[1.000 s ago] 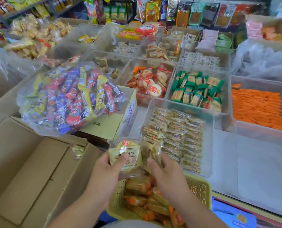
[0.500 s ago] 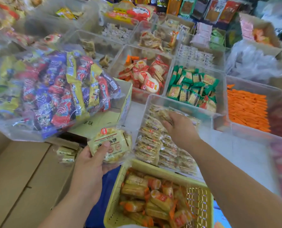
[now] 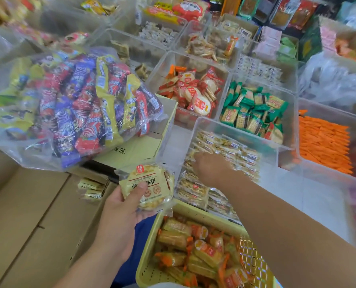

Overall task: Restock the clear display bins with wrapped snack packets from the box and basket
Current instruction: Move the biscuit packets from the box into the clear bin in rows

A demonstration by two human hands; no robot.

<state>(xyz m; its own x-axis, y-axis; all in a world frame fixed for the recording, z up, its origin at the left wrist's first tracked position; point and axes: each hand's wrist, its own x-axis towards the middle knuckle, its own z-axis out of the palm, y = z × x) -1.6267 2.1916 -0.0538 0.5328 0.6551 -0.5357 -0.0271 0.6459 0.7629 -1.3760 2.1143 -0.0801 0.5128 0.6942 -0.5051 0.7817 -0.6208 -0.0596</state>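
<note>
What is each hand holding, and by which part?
Left hand: round biscuit packet, by its lower edge, thumb on front. Right hand, in the clear bin: cannot tell.

The right hand (image 3: 212,168) has been drawn away from the round biscuit packet (image 3: 148,186), beside which it was held a second ago over the yellow basket (image 3: 193,213). It has been stretched into the clear bin (image 3: 235,129) and lowered onto the rows of small packets (image 3: 243,156). The round packet is now gripped by the left hand (image 3: 121,210) alone.

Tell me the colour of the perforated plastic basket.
The perforated plastic basket is pale yellow; head view shows it.
</note>
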